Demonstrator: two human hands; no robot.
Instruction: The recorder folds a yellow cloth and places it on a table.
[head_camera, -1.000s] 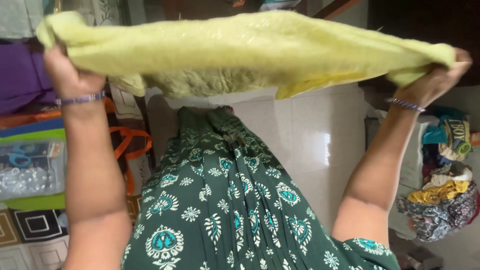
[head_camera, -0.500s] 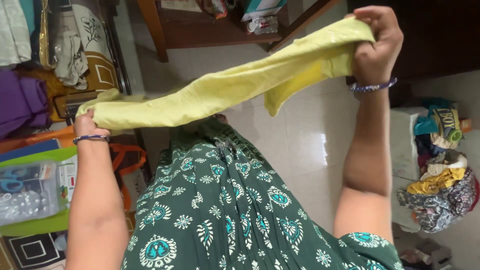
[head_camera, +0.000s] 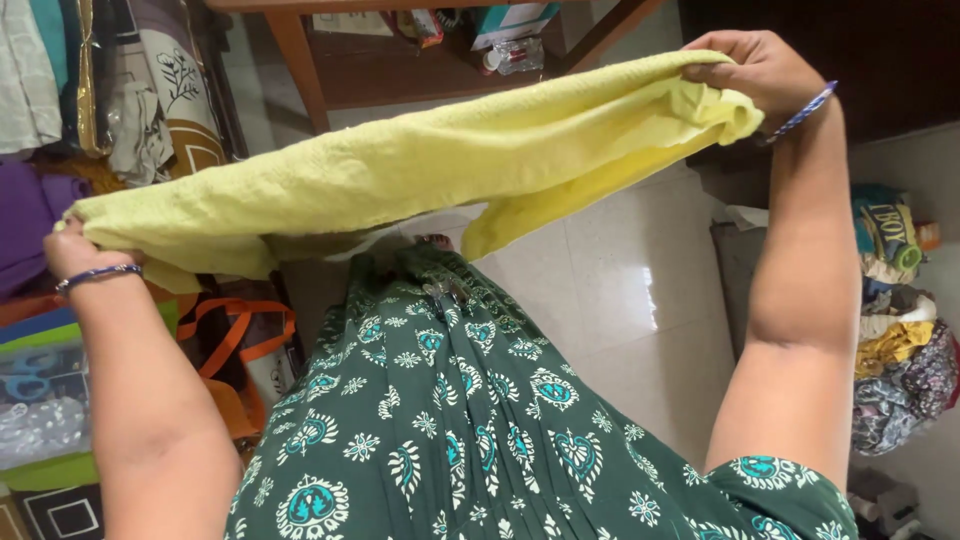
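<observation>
The right hand (head_camera: 760, 70), raised high, had its fingers (head_camera: 720, 45) curled shut over one end of the yellow cloth (head_camera: 420, 175). The left hand (head_camera: 75, 250), held lower, gripped the other end, though its fingers were mostly hidden by the fabric. The cloth stretched slantwise between them, above the green patterned dress (head_camera: 450, 420) and the tiled floor (head_camera: 640, 310). A heap of clothes (head_camera: 900, 340) lay at the right.
</observation>
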